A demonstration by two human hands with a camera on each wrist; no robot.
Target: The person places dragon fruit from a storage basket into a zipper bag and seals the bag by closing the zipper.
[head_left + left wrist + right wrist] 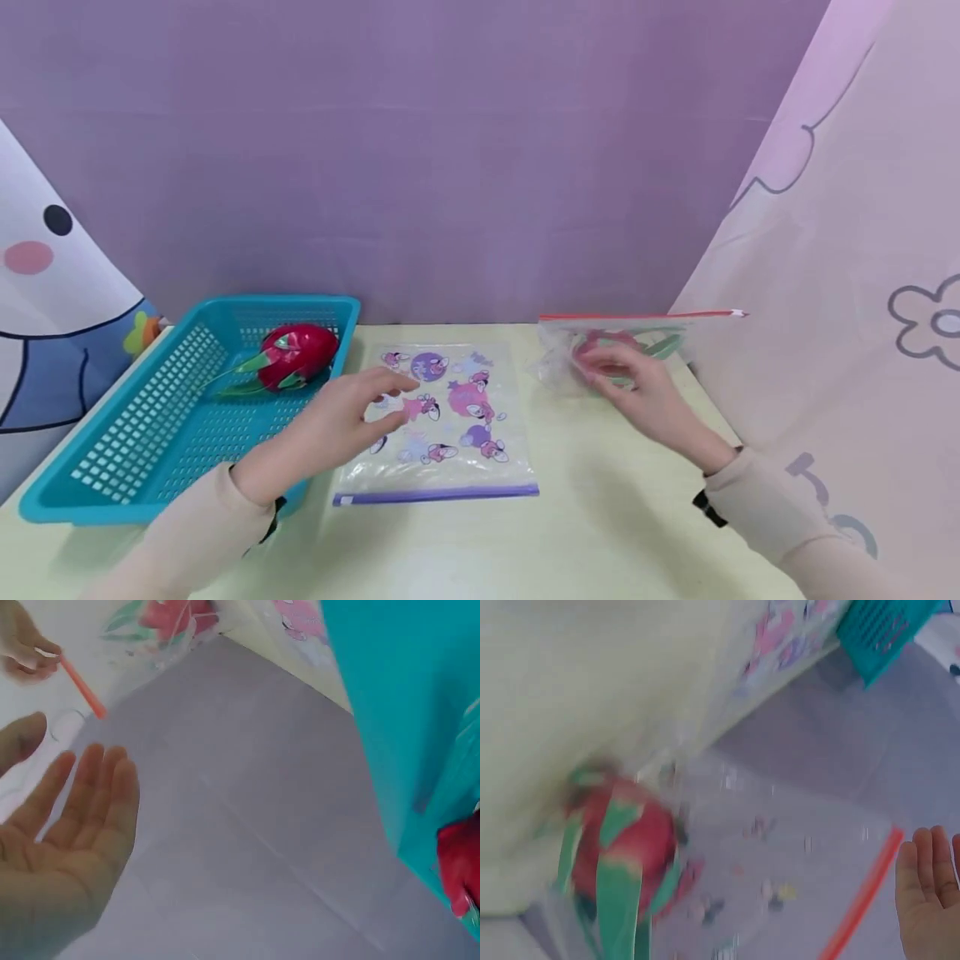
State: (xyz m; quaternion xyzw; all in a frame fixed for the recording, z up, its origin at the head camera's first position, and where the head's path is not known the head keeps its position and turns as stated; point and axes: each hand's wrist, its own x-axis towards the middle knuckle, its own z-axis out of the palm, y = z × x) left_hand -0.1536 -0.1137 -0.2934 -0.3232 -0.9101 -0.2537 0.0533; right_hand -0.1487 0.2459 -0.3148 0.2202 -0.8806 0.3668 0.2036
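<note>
My left hand (341, 421) hovers over the basket's right rim and the near clear bag, fingers apart and holding nothing; its palm and spread fingers show in the left wrist view. At the right, my right hand (637, 387) is at a clear zip bag with a red slider strip (637, 316), thumb and fingers parted. Inside that bag is a red dragon fruit with green leaves (626, 847), partly hidden by the hand in the head view and blurred in the right wrist view. The right fingers (926, 870) look straight beside the strip.
A blue-green plastic basket (135, 417) stands at the left with another red dragon fruit (300, 354) in it. A printed clear bag with a purple zip (435, 496) lies flat mid-table. Purple cloth (420, 167) hangs behind; a patterned sheet (847, 275) closes the right side.
</note>
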